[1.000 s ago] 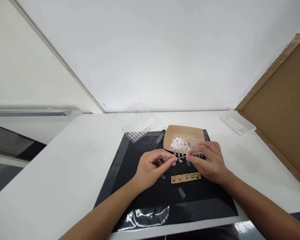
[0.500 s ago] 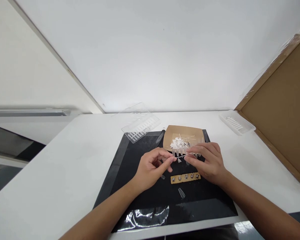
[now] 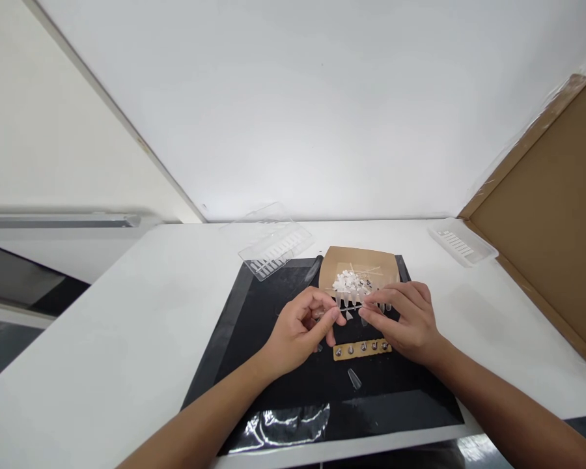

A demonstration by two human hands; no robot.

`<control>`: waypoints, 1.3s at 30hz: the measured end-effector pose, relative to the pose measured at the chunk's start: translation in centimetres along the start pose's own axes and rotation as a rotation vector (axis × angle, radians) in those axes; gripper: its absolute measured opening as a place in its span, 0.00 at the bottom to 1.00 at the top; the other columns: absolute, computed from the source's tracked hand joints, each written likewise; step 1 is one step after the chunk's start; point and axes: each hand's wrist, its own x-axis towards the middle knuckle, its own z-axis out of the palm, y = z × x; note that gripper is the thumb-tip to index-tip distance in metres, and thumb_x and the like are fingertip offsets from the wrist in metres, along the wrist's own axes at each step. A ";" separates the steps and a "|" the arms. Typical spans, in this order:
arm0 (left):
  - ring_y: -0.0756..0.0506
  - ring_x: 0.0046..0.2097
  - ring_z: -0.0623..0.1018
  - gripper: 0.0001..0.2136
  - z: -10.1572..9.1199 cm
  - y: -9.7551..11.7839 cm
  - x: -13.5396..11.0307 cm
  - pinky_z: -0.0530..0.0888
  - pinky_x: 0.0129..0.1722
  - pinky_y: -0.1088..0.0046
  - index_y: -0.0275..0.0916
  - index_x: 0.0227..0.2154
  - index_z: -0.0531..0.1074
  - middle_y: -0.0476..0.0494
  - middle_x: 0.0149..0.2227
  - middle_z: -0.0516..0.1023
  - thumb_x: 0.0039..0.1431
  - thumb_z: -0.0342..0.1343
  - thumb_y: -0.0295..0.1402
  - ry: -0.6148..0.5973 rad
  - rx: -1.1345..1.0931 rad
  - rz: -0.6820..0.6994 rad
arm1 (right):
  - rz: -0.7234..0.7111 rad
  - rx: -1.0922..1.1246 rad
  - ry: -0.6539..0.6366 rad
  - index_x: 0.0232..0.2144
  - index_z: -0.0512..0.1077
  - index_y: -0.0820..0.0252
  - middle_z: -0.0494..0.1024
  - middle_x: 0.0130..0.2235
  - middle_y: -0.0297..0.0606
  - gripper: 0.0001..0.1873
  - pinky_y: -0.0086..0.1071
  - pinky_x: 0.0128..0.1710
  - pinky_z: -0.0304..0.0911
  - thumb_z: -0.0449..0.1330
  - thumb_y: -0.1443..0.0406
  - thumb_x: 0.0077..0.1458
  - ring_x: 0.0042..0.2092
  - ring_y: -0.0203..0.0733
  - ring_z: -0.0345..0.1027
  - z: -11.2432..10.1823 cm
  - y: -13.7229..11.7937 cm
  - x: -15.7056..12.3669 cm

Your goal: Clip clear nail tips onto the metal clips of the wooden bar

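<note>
Both hands come together over a black mat (image 3: 283, 384). My left hand (image 3: 297, 332) pinches one end of a thin clear strip (image 3: 350, 307) between thumb and forefinger. At its other end my right hand (image 3: 407, 322) pinches the same strip. Just behind the fingers, a row of clear nail tips (image 3: 346, 298) stands along the near edge of a brown card tray (image 3: 334, 257). A heap of small white pieces (image 3: 350, 281) and some thin sticks lie in that tray. In front of the hands is a yellowish strip with several metal studs (image 3: 362, 349). Nearer still rests a loose clear nail tip (image 3: 354, 378).
An open clear plastic box (image 3: 273, 251) with rows of white labels stands at the back left. A translucent lidless box (image 3: 461, 241) sits at the back right, beside a cardboard panel (image 3: 551, 215). A white wall rises behind the white table (image 3: 127, 326).
Both hands keep their pinch on the thin strip between them. The fingers have shifted only slightly, and the view has tilted a little.
</note>
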 end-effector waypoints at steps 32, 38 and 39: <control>0.51 0.23 0.81 0.19 -0.4 0.1 0.4 0.70 0.14 0.84 0.37 0.38 0.69 0.44 0.35 0.83 0.73 0.54 0.50 -0.099 -0.337 -0.138 | 0.012 0.009 -0.012 0.42 0.78 0.51 0.85 0.42 0.32 0.15 0.40 0.46 0.59 0.66 0.78 0.60 0.43 0.40 0.74 0.1 0.1 0.2; 0.52 0.22 0.80 0.16 -0.2 0.2 0.2 0.69 0.14 0.85 0.36 0.38 0.68 0.44 0.35 0.83 0.70 0.60 0.46 -0.086 -0.235 -0.128 | 0.021 0.024 -0.014 0.41 0.78 0.52 0.85 0.41 0.32 0.16 0.39 0.46 0.59 0.66 0.78 0.60 0.43 0.40 0.75 0.2 0.1 0.2; 0.52 0.22 0.80 0.16 -0.2 0.2 0.2 0.70 0.14 0.85 0.36 0.38 0.68 0.44 0.35 0.82 0.70 0.61 0.45 -0.088 -0.224 -0.126 | 0.022 0.025 -0.012 0.41 0.78 0.52 0.85 0.41 0.32 0.16 0.39 0.46 0.59 0.66 0.78 0.60 0.43 0.40 0.75 0.2 0.1 0.2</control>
